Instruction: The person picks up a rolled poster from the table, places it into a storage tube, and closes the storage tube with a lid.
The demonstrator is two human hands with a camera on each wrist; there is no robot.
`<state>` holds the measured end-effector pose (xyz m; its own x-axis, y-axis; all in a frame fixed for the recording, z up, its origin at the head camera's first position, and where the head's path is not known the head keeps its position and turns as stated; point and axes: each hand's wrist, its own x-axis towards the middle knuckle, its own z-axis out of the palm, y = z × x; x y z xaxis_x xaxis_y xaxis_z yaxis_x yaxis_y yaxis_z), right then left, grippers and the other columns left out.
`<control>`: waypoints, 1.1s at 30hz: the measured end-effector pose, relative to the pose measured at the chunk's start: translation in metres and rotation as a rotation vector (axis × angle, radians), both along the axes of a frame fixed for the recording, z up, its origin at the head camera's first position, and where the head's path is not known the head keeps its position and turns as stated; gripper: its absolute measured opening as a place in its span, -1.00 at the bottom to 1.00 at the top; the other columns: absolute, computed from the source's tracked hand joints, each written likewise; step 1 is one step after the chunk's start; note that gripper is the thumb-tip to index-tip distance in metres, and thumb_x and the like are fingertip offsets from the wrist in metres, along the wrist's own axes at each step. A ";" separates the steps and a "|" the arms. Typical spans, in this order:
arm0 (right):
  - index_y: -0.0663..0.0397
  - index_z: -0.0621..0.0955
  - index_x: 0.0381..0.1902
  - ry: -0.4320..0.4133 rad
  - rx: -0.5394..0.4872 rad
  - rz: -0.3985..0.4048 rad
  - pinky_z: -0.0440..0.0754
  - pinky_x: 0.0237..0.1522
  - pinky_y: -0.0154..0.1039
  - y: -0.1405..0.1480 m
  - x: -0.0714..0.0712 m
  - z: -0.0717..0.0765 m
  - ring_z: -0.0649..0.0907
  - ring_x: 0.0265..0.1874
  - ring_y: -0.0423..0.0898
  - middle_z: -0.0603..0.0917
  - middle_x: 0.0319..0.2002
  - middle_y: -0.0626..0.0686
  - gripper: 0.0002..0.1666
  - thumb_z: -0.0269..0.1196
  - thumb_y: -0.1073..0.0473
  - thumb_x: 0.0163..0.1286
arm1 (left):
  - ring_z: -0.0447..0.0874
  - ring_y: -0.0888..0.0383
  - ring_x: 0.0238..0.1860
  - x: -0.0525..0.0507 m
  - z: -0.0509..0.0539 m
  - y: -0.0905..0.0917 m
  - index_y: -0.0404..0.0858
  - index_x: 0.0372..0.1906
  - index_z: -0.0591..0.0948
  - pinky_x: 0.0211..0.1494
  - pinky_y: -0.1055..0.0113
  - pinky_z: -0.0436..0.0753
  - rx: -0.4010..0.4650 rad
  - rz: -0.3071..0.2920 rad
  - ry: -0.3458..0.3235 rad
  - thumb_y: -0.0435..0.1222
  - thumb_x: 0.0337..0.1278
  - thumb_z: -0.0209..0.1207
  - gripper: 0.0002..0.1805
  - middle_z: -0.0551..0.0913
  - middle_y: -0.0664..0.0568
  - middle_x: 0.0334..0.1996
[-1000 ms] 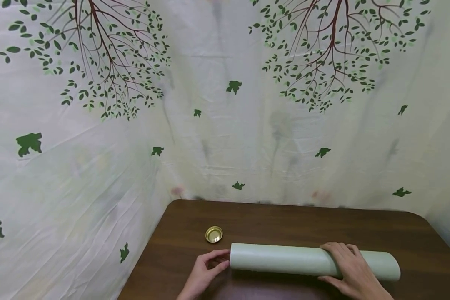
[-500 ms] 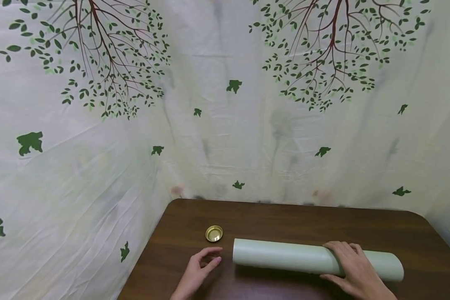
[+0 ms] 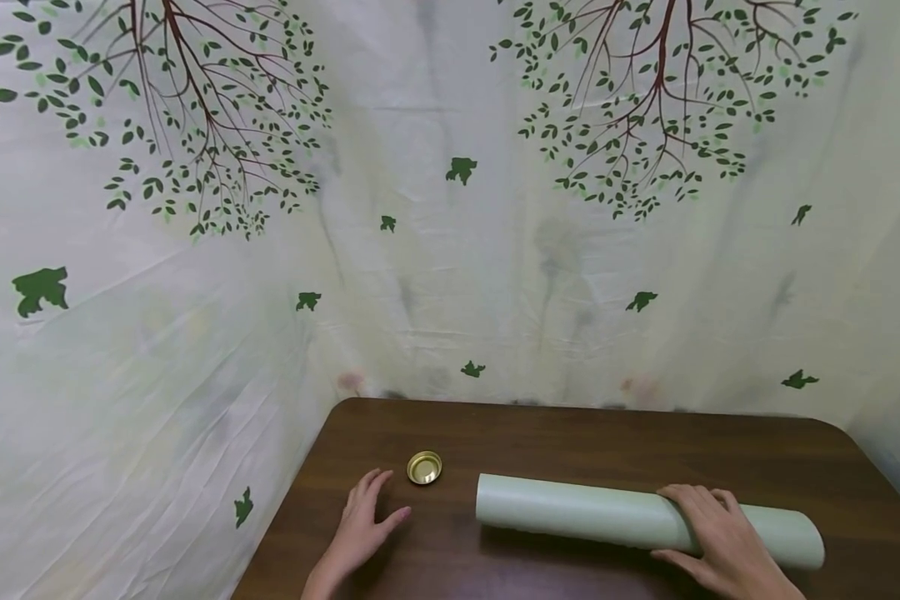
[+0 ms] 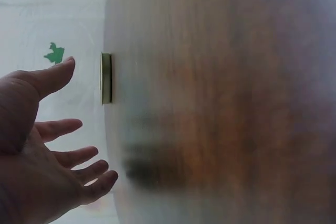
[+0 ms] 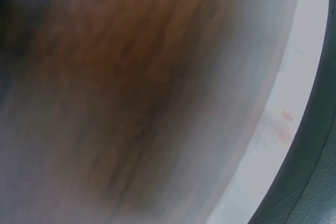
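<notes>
A long pale green roll (image 3: 562, 507) lies across the right part of the brown table. My right hand (image 3: 716, 537) grips it near its right end, fingers over the far side and thumb on the near side. Left of the roll is a shallow gold round lid (image 3: 424, 468), its hollow side up. My left hand (image 3: 360, 521) is just short of this lid, fingers spread and holding nothing. In the left wrist view the lid (image 4: 106, 78) appears edge-on beyond the left hand (image 4: 47, 140). The right wrist view shows a dark green textured surface (image 5: 310, 182) close up, but no fingers.
The brown wooden table (image 3: 570, 442) has rounded far corners. Behind it and along its left side hangs a pale cloth (image 3: 435, 275) printed with trees, leaves and green birds.
My left hand has left the roll's left end and moved left toward the lid, its fingers spreading. The roll has shifted slightly right, still held by my right hand.
</notes>
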<state>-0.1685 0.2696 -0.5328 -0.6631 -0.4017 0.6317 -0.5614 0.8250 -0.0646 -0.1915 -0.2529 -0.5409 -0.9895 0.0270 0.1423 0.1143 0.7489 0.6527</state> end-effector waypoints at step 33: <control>-0.05 0.62 0.11 -0.012 0.015 -0.028 0.51 -0.16 0.00 0.002 -0.002 -0.001 0.63 -0.22 -0.24 0.69 -0.09 -0.18 -0.02 0.69 -0.28 -0.29 | 0.20 -0.56 0.45 -0.068 -0.006 0.038 -0.40 0.35 0.49 0.29 -0.54 0.30 -0.187 -0.130 0.022 -0.13 0.17 0.45 -0.26 0.27 -0.52 0.47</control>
<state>-0.1703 0.2716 -0.5335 -0.6818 -0.3924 0.6174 -0.5376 0.8411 -0.0591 -0.2599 -0.2148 -0.5473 -0.9726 0.1821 0.1447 0.2307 0.8348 0.4999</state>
